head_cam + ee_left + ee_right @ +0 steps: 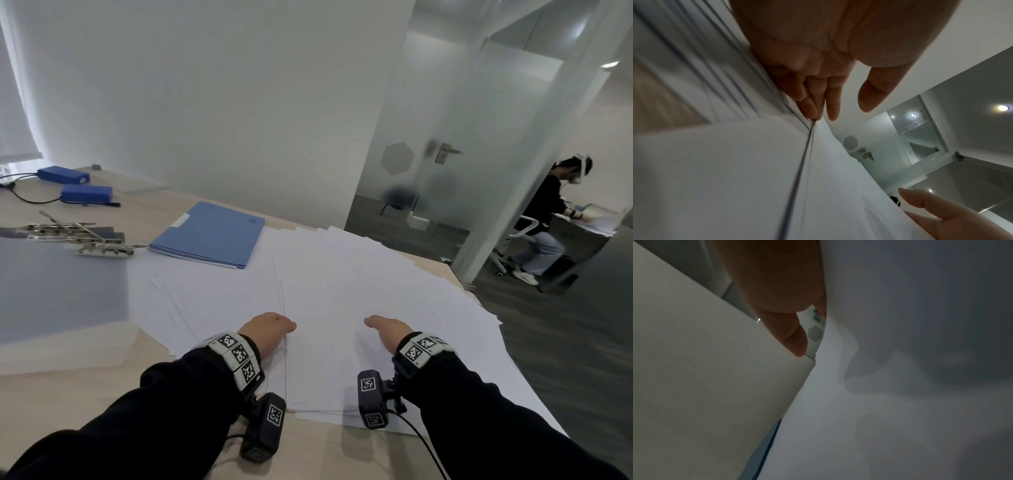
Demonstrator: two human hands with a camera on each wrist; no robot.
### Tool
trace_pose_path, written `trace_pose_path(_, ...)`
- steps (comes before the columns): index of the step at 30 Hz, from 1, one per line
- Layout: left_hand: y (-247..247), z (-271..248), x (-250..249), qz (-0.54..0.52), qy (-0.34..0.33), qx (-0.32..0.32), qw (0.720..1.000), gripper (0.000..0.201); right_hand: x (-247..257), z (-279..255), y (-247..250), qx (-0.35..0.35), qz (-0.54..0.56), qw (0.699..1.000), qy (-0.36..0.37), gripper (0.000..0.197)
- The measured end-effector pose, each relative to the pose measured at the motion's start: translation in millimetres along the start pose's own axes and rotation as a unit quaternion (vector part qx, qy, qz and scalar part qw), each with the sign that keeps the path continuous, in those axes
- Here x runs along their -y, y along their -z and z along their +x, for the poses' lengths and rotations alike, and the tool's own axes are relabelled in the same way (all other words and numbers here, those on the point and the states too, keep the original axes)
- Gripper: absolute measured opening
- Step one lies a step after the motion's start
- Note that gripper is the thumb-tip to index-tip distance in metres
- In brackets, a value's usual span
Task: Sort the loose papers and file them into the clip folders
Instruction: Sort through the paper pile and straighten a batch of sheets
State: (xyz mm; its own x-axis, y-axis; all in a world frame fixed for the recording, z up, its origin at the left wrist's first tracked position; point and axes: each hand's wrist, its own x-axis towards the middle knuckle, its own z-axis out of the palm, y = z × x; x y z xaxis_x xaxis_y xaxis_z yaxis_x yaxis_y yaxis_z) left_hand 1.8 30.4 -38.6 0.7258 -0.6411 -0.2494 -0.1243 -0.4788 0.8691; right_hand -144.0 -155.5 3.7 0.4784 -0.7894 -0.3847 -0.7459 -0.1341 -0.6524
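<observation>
Open clip folders (61,281) with metal clips (85,236) at far left; closed blue folder (209,233) beside them; loose white papers (359,274) fanned over the wooden table (68,404); left hand (267,330), fingers (807,105) straight, pressed on a sheet's left edge; right hand (387,330) at that sheet's right side, its fingers under the paper, grip not discernible.

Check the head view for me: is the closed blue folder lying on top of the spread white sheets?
Yes, the blue folder lies closed with its near edge overlapping the white sheets, beyond both hands.
</observation>
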Motion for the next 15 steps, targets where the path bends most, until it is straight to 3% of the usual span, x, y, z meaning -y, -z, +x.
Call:
trace_pose_path(7,0.4,-1.3,-0.2,-0.01,0.003,0.004,1.0,0.024,-3.6,3.2,8.0,-0.027,-0.002,1.0,0.014,0.042)
trace_pose_path(11,0.6,-0.9,1.4,-0.018,0.006,0.005,1.0,0.014,-10.5,7.8,5.0,-0.023,-0.116,0.992,0.038,0.048)
trace_pose_path(15,1.8,-3.9,1.4,-0.043,-0.001,0.001,0.999,0.016,-28.5,13.7,19.1,-0.05,-0.087,0.993,0.058,0.017)
